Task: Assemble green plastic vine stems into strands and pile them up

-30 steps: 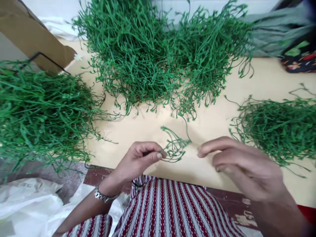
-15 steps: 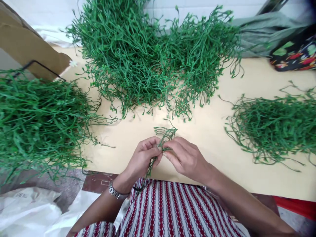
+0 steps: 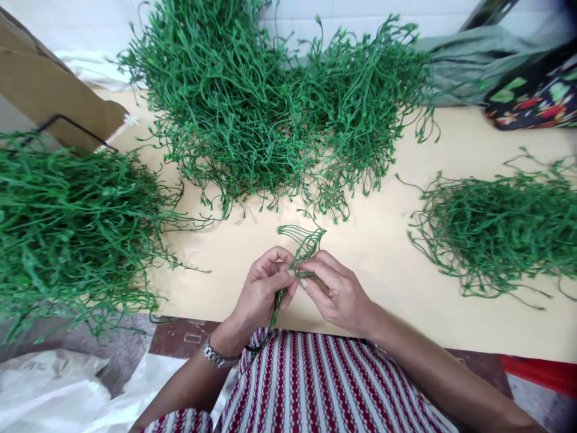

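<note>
Between my hands is a small sprig of green artificial stems [image 3: 307, 240], its thin branches fanning out above my fingers and its lower end hanging beneath them. My left hand [image 3: 265, 284] pinches the sprig around its middle, thumb on top. Close against it, my right hand [image 3: 336, 290] has thumb and fingertips closed on strands of the same sprig. The exact spot where the fingertips meet is partly hidden.
A large heap of green stems [image 3: 252, 114] lies at the back of the cream table [image 3: 383, 252]. Other piles lie left [image 3: 76, 228] and right [image 3: 505, 231]. A cardboard box [image 3: 54, 84] stands back left; a floral black cloth [image 3: 536, 99] lies back right.
My fingers have shifted slightly on the sprig, and its upper branches now spread wider to the left. Both hands stay together in nearly the same place.
</note>
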The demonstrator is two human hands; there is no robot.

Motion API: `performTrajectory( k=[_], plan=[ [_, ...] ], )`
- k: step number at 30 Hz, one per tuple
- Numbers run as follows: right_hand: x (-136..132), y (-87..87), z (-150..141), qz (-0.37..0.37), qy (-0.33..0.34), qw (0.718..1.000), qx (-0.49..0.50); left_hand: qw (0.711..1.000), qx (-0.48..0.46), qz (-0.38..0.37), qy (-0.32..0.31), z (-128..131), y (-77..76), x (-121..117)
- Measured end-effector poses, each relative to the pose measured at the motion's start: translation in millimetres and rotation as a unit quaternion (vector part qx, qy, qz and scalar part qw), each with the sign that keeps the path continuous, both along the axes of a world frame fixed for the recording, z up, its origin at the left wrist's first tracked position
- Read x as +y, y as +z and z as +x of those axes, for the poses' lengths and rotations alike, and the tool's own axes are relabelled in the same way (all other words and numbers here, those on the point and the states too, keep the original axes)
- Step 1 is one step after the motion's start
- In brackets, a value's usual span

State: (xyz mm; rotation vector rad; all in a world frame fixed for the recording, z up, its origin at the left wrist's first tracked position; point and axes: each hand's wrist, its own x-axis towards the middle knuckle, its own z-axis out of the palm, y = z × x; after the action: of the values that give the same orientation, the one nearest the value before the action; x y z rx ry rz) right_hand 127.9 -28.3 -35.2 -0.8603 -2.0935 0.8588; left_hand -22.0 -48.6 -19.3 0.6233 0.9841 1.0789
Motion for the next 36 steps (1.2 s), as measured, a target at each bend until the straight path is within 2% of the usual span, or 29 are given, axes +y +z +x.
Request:
performTrajectory(
  k=[3, 9, 14, 17, 19, 23, 27, 31, 36],
  plan=[
    [2, 2.3, 1, -0.003, 0.011, 1.0, -0.004, 1.0, 0.021, 0.004, -0.013, -2, -0.5, 0],
    [3, 3.7, 3, -0.073, 0.023, 0.997, 0.019, 0.997, 0.062, 0.005, -0.042, -6, -1.7, 1],
    [-3, -2.0, -1, -0.098, -0.023, 0.994, 0.037, 0.996, 0.091, 0.015, -0.005, -3, 0.3, 1],
    [-6, -4.6, -3, -0.121, -0.028, 0.992, 0.039, 0.996, 0.083, 0.016, 0.007, 0, -0.7, 0],
    [-6, -5.1, -3, -0.132, -0.026, 0.99, 0.036, 0.993, 0.104, 0.042, 0.027, 1, -2.5, -1],
    [1, -1.6, -1, -0.112, -0.002, 0.994, 0.017, 0.967, 0.207, 0.139, 0.056, -1, -5.3, -2],
    [8, 4.9, 3, -0.095, 0.035, 0.995, 0.007, 0.927, 0.303, 0.22, 0.022, -5, -4.5, -3],
    [11, 6.3, 5, -0.111, 0.024, 0.993, 0.022, 0.896, 0.38, 0.225, -0.05, -8, -4.1, -4],
    [12, -2.1, 8, -0.169, 0.043, 0.984, 0.023, 0.859, 0.446, 0.226, -0.111, -6, -1.3, -4]
  ],
)
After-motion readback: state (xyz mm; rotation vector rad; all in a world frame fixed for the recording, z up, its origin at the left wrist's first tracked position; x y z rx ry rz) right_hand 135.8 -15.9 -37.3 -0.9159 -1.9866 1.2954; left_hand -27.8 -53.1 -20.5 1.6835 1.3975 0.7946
